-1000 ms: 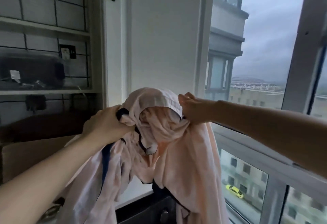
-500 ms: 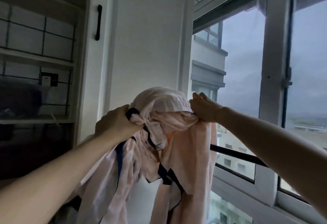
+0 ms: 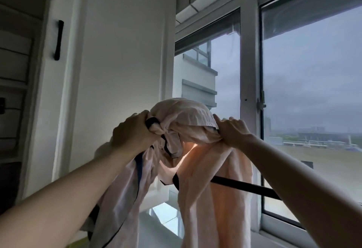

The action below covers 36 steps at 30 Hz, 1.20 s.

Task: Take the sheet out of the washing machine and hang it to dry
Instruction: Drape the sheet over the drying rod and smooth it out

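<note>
No legible text, label, brand, number or sign appears anywhere in this view.

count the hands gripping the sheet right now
2. The left hand grips the bunched pink sheet at its left side; the right hand grips it at the right, in front of the window. No others show.
</note>
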Each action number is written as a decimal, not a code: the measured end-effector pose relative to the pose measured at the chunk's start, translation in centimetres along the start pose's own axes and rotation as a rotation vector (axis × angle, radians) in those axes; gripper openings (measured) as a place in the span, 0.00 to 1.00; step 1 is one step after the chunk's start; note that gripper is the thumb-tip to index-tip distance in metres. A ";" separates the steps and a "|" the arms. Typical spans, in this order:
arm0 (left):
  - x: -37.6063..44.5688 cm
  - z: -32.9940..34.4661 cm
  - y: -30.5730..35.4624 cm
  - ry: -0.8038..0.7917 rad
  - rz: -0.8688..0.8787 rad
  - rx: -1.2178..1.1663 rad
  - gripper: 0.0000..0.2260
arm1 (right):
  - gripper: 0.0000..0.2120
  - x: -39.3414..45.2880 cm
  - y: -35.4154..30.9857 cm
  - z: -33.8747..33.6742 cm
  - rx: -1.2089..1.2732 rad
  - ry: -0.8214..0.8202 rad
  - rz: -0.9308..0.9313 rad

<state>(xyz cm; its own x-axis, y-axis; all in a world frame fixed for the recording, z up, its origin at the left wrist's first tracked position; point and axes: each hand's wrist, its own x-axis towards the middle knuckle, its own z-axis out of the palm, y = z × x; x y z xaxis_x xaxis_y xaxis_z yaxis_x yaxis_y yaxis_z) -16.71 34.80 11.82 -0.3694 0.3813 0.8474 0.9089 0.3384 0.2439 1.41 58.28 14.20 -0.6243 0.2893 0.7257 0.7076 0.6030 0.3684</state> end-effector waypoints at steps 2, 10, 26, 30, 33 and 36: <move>0.1 -0.1 1.6 0.009 0.062 -0.020 0.13 | 0.22 -1.2 1.1 -0.8 -0.028 -0.004 0.068; -1.7 0.5 7.1 -0.069 0.165 -0.128 0.12 | 0.25 -8.1 4.8 -3.2 -0.097 -0.130 0.235; -4.3 0.0 15.3 -0.108 0.303 -0.083 0.11 | 0.30 -17.6 11.4 -6.1 0.112 -0.450 0.285; -4.2 -0.5 16.9 -0.076 0.278 -0.107 0.13 | 0.28 -17.4 14.0 -6.5 0.062 -0.358 0.329; -4.9 -1.0 18.9 -0.063 0.272 -0.093 0.14 | 0.19 -17.3 15.4 -7.0 0.094 -0.405 0.291; -6.3 -1.3 21.0 -0.111 0.285 -0.059 0.14 | 0.12 -18.0 15.5 -8.0 0.443 -0.615 0.294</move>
<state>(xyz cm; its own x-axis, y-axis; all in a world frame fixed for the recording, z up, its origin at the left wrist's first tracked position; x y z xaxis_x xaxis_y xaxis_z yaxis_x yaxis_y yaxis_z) 4.94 38.34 12.19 -0.1141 0.5462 0.8298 0.9873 0.1552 0.0337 26.23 56.49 11.46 -0.5948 0.7607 0.2600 0.7548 0.6397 -0.1450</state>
